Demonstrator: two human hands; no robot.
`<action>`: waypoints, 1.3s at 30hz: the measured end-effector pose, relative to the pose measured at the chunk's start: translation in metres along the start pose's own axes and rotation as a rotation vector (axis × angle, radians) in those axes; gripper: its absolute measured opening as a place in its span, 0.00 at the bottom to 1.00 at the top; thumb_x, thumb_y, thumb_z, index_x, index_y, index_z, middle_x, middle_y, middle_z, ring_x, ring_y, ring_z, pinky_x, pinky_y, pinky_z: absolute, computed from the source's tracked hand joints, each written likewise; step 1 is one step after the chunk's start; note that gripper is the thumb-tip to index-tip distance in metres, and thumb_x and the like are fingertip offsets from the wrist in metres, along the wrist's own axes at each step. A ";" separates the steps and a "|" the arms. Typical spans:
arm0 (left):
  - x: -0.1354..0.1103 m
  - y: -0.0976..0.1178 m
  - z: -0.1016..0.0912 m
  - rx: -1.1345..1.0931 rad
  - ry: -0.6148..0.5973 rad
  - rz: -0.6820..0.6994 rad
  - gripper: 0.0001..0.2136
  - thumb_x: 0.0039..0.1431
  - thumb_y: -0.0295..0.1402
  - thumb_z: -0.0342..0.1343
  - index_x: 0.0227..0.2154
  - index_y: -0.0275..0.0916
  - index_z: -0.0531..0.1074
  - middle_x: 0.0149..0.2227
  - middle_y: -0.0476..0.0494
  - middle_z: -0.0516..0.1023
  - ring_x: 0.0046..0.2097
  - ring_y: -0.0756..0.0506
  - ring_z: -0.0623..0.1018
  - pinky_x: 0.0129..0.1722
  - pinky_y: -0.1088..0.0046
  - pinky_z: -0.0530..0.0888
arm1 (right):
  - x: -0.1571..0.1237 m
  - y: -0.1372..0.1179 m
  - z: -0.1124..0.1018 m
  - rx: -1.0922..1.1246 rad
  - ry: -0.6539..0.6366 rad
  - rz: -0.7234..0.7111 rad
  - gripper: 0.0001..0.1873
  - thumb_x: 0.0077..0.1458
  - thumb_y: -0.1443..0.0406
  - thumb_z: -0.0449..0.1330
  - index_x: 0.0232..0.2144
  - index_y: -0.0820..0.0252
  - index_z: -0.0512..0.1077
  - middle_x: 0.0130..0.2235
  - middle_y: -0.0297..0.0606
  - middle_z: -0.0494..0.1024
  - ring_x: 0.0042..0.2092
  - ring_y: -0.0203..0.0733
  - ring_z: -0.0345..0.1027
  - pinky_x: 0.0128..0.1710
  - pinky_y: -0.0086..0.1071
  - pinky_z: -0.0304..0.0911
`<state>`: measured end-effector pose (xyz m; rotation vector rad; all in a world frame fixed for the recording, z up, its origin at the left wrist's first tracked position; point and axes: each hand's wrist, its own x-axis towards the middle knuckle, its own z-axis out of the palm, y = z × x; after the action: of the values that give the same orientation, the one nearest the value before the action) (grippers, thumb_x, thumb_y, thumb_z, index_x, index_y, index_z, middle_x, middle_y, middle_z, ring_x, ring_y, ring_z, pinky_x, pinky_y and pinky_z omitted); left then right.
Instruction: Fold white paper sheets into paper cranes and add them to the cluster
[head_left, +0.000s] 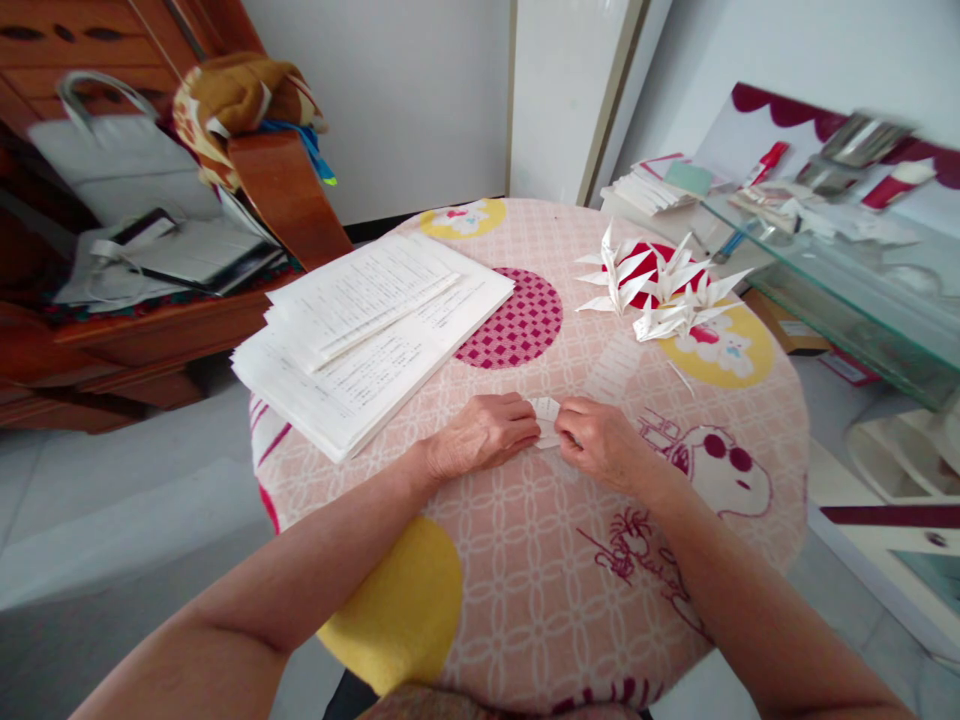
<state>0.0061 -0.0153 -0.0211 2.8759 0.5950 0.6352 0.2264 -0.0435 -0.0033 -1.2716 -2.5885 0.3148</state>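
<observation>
- Left hand (491, 432): grip clamped on the left edge of the small folded paper (547, 424).
- Right hand (600, 440): grip clamped on the right edge of the same piece.
- Small folded paper: positioned between the hands, near the middle of the round surface (517, 570); fingers cover part of it, so its exact fold cannot be determined.
- Printed sheets (390, 345): stacked at far left.
- Folded paper birds (671, 319): grouped at far right.
</observation>
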 end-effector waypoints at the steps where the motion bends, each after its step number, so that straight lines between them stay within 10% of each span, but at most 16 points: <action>1: 0.000 0.000 0.000 -0.003 0.004 -0.013 0.15 0.70 0.31 0.44 0.34 0.36 0.76 0.33 0.41 0.77 0.36 0.47 0.75 0.35 0.71 0.70 | 0.000 -0.001 -0.002 0.028 -0.012 0.008 0.11 0.56 0.76 0.55 0.24 0.62 0.70 0.30 0.37 0.71 0.34 0.39 0.63 0.34 0.31 0.54; 39: 0.015 0.005 0.008 -0.253 -0.020 -0.630 0.06 0.58 0.28 0.58 0.25 0.35 0.71 0.33 0.47 0.73 0.30 0.51 0.71 0.30 0.75 0.65 | 0.006 -0.009 0.006 0.104 -0.046 0.388 0.10 0.57 0.69 0.57 0.24 0.63 0.72 0.28 0.39 0.75 0.30 0.37 0.63 0.31 0.32 0.49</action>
<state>0.0234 -0.0141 -0.0215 2.2673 1.2378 0.5257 0.2142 -0.0445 -0.0053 -1.7406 -2.3098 0.5450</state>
